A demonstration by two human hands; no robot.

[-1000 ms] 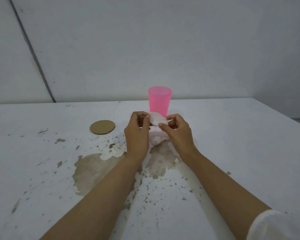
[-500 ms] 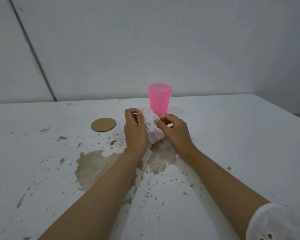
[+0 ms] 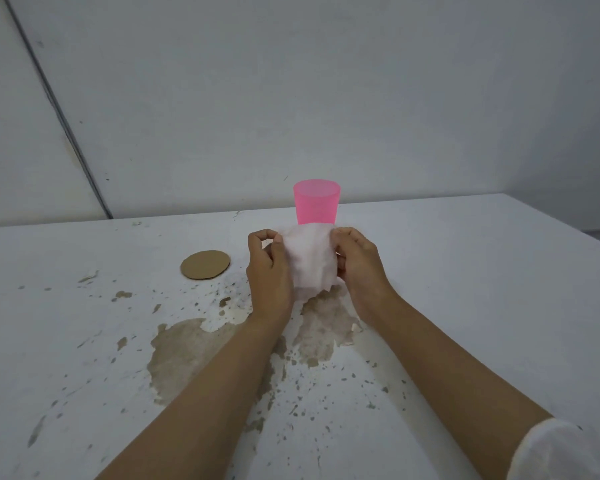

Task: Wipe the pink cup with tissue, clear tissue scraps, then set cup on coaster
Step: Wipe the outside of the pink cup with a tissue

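Both hands (image 3: 269,271) (image 3: 361,265) stretching tissue (image 3: 310,261), pink cup (image 3: 316,201) base hidden behind

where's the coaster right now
In the head view the round brown coaster lies flat on the white table, left of the left hand and apart from it, with the pink cup farther back to its right.
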